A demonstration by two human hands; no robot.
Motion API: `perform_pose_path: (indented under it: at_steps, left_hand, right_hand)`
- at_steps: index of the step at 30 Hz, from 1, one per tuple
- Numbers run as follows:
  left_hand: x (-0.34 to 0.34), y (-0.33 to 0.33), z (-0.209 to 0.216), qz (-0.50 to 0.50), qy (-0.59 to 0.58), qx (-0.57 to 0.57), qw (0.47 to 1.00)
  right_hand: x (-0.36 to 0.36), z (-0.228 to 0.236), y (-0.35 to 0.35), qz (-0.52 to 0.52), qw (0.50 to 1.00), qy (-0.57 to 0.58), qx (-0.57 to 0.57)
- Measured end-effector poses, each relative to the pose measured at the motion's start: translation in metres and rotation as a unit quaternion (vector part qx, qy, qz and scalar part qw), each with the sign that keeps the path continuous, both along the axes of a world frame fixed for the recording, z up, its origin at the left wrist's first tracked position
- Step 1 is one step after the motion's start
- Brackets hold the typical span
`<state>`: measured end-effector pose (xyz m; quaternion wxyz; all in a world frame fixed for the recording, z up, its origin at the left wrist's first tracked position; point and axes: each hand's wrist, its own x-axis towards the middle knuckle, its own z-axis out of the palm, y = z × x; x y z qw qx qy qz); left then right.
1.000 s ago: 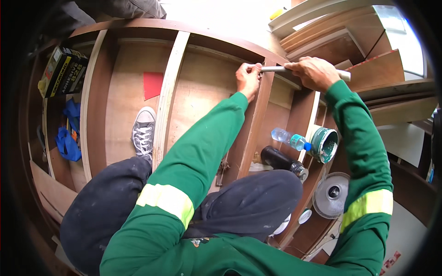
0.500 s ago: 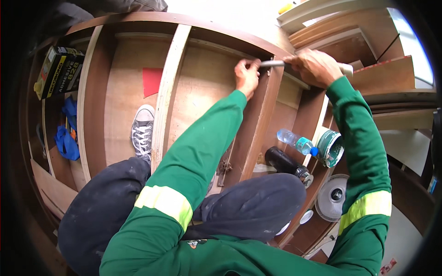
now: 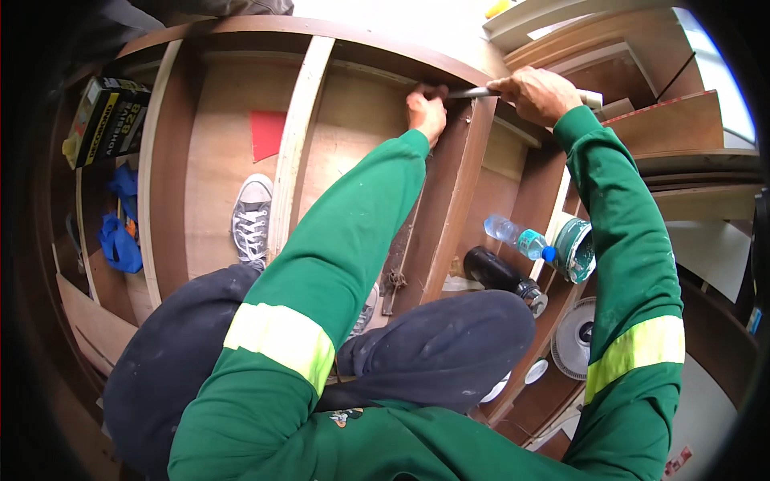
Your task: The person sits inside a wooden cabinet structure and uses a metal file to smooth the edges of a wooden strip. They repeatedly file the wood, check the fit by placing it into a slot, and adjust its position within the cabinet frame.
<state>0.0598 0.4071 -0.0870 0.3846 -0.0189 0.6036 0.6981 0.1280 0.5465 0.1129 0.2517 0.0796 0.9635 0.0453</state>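
Observation:
My right hand (image 3: 545,98) is closed around a rod-like tool with a grey metal shaft (image 3: 473,93) and a pale end (image 3: 592,99). Its shaft points left across the top of a brown wooden divider (image 3: 459,172), close to the frame's far board. Just left of that divider, my left hand (image 3: 427,112) has its fingers drawn together by the shaft's tip. Whatever those fingers pinch is too small or hidden to make out. Both hands work within a large brown wooden frame (image 3: 393,54) lying flat, split into compartments by dividers.
My shoe (image 3: 252,210) stands inside one compartment near a red sheet (image 3: 267,135). To the right lie a water bottle (image 3: 513,236), a black flask (image 3: 499,272), a paint-stained bucket (image 3: 574,250) and a fan (image 3: 573,340). An adhesive box (image 3: 112,120) and blue bag (image 3: 120,243) sit left.
Both hands and the tool have shifted slightly farther away, and the right hand a little left. The right hand keeps its grip on the tool.

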Motion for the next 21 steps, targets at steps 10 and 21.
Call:
perform_pose_path:
  at_steps: [10,21]
  left_hand:
    - [-0.013,0.004,-0.015,0.001,0.02,0.037,0.999]
    - [-0.008,-0.011,-0.007,-0.059,0.001,-0.018,0.998]
  right_hand:
    - [-0.005,0.001,0.006,-0.035,0.999,0.016,-0.033]
    - [-0.006,-0.011,0.017,-0.037,0.998,-0.009,-0.055]
